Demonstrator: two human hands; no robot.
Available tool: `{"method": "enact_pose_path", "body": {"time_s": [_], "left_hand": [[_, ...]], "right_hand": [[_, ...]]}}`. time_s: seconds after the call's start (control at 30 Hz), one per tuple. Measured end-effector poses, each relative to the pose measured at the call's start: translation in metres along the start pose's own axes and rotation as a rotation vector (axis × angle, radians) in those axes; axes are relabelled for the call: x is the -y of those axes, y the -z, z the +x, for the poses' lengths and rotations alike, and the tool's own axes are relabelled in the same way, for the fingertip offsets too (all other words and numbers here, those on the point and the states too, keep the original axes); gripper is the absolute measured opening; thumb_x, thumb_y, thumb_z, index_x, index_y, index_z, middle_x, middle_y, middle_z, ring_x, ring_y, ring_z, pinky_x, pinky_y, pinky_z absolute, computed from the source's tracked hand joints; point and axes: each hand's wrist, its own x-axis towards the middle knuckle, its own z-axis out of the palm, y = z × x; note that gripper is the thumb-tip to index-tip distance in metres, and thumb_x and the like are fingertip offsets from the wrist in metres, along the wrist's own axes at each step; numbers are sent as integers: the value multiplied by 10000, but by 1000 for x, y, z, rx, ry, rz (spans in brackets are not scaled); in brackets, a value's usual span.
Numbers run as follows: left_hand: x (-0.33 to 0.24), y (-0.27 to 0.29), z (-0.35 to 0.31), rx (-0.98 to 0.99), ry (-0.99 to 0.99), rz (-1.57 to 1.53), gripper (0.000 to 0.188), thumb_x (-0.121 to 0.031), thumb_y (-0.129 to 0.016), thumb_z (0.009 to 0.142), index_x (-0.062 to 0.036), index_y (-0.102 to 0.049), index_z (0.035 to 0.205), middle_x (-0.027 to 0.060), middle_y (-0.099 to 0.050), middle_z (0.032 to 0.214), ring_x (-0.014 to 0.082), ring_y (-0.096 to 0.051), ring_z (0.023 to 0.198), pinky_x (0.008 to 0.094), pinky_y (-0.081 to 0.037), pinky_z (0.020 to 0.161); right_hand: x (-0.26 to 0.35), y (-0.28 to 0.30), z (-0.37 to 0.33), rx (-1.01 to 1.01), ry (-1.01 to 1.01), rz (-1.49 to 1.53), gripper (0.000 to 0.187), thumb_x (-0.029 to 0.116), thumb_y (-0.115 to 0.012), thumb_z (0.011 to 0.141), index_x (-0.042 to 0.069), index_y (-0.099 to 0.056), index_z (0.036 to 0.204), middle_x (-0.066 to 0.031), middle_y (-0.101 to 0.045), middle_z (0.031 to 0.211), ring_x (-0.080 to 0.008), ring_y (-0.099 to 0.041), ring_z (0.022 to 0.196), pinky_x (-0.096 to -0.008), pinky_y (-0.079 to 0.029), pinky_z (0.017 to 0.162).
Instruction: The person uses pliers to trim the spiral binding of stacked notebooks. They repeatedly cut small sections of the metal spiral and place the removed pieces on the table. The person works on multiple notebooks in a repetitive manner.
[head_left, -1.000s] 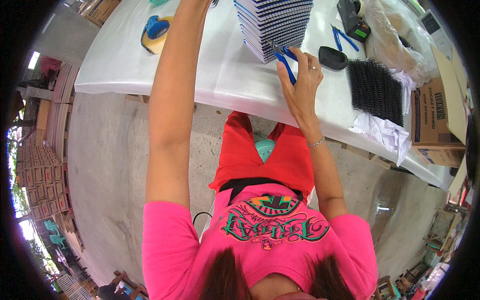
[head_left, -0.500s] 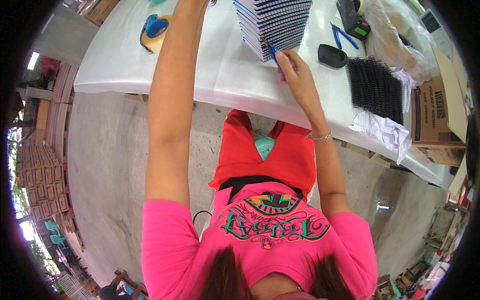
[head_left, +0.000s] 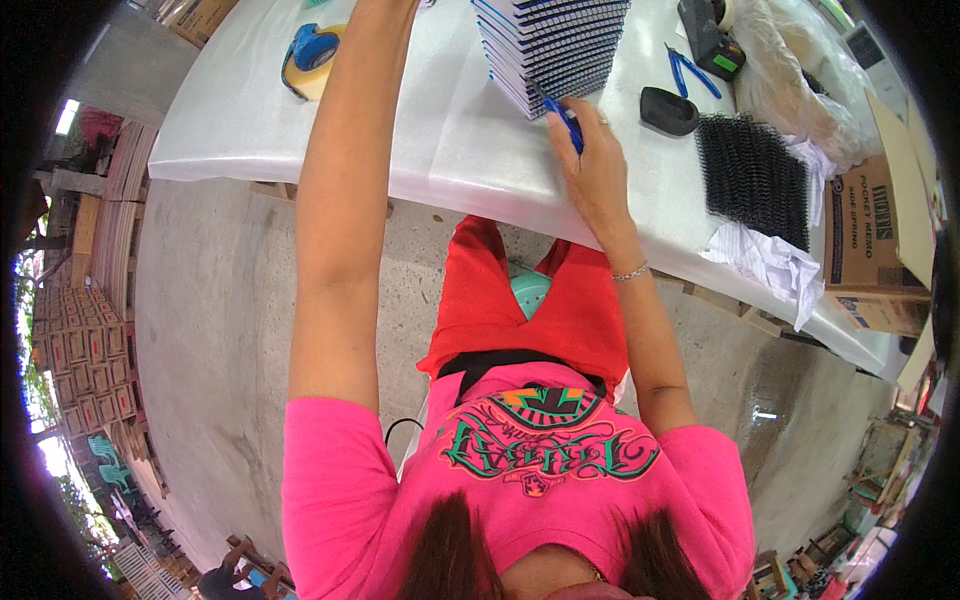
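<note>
A tall stack of notebooks (head_left: 560,60) with black coil bindings along their edges stands on the white-covered table (head_left: 440,150). My right hand (head_left: 602,170) is closed around blue-handled pliers (head_left: 566,125), their dark jaws at the lower near corner of the stack. Whether the jaws touch a coil is too small to tell. My left arm (head_left: 345,180) stretches forward past the left of the stack. The left hand itself lies beyond the upper edge of the picture.
A blue tape dispenser (head_left: 310,62) sits on the left. To the right are other blue-handled pliers (head_left: 690,72), a small black tray (head_left: 668,112), black plastic coils (head_left: 752,180), crumpled white paper (head_left: 770,260), a plastic bag (head_left: 800,80) and an open carton (head_left: 865,230).
My right hand has turned, its back now more upright, and the blue handles show more fully. Its forearm has shifted slightly left. My left arm stays almost in place.
</note>
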Motion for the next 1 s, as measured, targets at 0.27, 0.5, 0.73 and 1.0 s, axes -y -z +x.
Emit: {"method": "enact_pose_path", "body": {"time_s": [0.27,0.5,0.73,1.0], "left_hand": [[1,2,0,41,14,-3,363,-308,-657,927,-36,-739,1153,66,-735,1005,142,-658,882,259,-495,778],[6,0,6,44,-12,-54,341,-295,-646,934,-31,-749,1123,59,-737,987,136,-660,847,259,-499,764],[9,1,0,5,-206,31,351,-305,-617,934,-15,-751,1079,45,-735,958,138,-645,861,276,-488,802],[2,4,2,71,-84,95,349,-337,-587,944,-35,-752,1001,34,-724,907,121,-633,816,286,-479,745]], "right_hand": [[2,7,-1,-93,90,-54,370,343,-655,958,57,-635,1191,-176,-603,995,-286,-577,928,-418,-432,857],[-11,-8,-15,-263,221,-262,424,331,-697,917,109,-612,1269,-144,-538,1154,-312,-478,1088,-472,-299,997],[-9,-11,-12,-324,271,-374,370,346,-685,930,81,-644,1185,-130,-600,1037,-282,-559,1004,-443,-381,929],[-9,23,13,233,-228,228,383,408,-666,948,44,-669,1064,-129,-650,809,-266,-645,764,-375,-490,709]]}}
